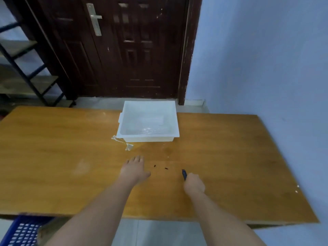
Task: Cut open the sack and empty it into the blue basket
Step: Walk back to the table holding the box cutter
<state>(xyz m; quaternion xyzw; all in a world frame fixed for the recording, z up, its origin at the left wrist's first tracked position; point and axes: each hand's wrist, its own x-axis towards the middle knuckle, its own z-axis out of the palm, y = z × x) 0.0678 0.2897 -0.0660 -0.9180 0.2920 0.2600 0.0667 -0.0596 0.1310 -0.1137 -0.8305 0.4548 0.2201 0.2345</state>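
A: What sits farthest left?

B: A blue basket [23, 231], lattice-sided, down at seven o'clock, below the near edge of the wooden counter [53, 157]. Up at ten o'clock a metal shelf rack [26, 68] stands beside a dark door [124, 50].

A: And the hands?

B: The left hand [134, 168] lies palm down on the counter just below centre, fingers stretched forward and loosely together, thumb out to the side, holding nothing. At one o'clock from it are two small dark specks [160, 167] on the wood.

A: The right one?

B: The right hand [194, 183] is curled into a fist around a dark blue cutter [184, 174], whose tip pokes out at the top toward twelve o'clock. It is at three o'clock from the left hand, apart from it.

A: Where is the sack?

B: No sack is plainly visible. A white plastic tub [148, 119] sits at twelve o'clock, at the far edge of the counter, with something clear and crinkled like plastic film [150, 126] inside; whether that is the sack I cannot tell. Torn pale scraps [124, 143] lie by the tub's near left corner.
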